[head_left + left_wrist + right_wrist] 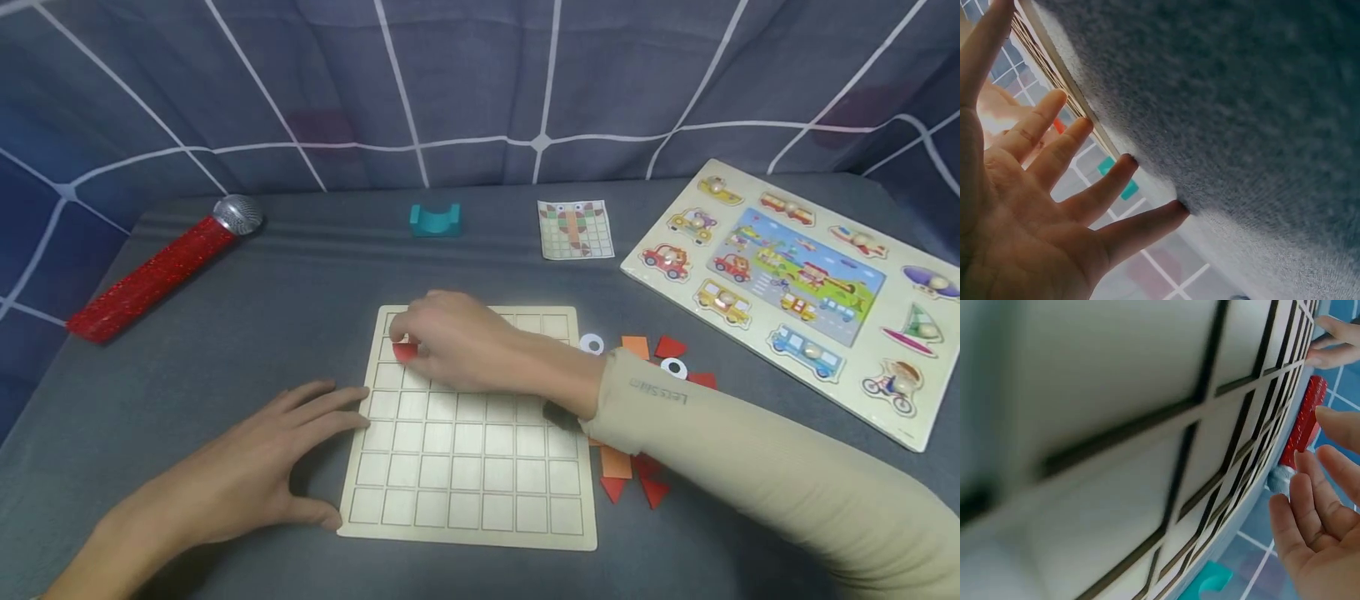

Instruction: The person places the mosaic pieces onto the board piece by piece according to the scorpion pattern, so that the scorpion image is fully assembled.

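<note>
A light wooden board (pixel 468 439) with a grid of square recesses lies on the grey table. My right hand (pixel 461 342) pinches a small red piece (pixel 406 352) between thumb and fingers over the board's upper left cells. The piece's full outline is hidden by the fingers; a bit of its red also shows in the left wrist view. With fingers spread, my left hand (pixel 262 458) rests on the table, its fingertips at the board's left edge. In the left wrist view the same hand (pixel 1029 206) reaches along the board's side.
Right of the board lie orange pieces (pixel 617 462), red pieces (pixel 654 493) and white eye discs (pixel 592 344), partly under my right sleeve. Behind are a patterned card (pixel 575 229) and a teal block (pixel 435 220). A red microphone (pixel 157 275) lies left, a vehicle puzzle (pixel 798 292) right.
</note>
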`<state>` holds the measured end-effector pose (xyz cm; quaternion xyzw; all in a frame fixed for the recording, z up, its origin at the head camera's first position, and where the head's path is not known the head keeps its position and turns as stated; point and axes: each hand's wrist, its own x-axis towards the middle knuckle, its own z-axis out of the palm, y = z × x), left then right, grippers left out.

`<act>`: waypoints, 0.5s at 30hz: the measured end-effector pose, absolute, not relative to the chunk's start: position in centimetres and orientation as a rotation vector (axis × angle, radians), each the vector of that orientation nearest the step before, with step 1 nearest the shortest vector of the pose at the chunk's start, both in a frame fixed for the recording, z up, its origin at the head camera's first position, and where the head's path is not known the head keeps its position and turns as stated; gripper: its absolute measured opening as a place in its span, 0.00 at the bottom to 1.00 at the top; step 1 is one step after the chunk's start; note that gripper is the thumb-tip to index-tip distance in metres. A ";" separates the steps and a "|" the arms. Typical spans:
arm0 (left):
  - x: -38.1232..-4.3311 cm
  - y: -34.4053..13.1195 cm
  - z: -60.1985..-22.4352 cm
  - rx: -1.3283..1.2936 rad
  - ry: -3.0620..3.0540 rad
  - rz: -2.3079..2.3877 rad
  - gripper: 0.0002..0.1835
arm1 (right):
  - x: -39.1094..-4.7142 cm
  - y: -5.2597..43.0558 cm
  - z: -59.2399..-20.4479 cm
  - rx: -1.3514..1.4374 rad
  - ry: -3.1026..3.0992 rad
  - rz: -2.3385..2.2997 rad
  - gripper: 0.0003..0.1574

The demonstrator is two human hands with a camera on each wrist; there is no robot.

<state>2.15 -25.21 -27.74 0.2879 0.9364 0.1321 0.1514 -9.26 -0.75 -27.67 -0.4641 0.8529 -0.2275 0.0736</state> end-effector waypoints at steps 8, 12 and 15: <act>2.1 -25.3 -27.6 0.777 2.650 0.373 0.49 | -10.0 -3.0 -28.3 -1.355 2.555 -0.591 0.08; 2.1 -25.3 -27.5 0.762 2.641 0.374 0.49 | -10.2 -3.3 -28.4 -1.338 2.542 -0.561 0.09; 2.1 -25.3 -27.6 0.754 2.635 0.372 0.50 | -10.3 -3.4 -28.4 -1.335 2.540 -0.546 0.11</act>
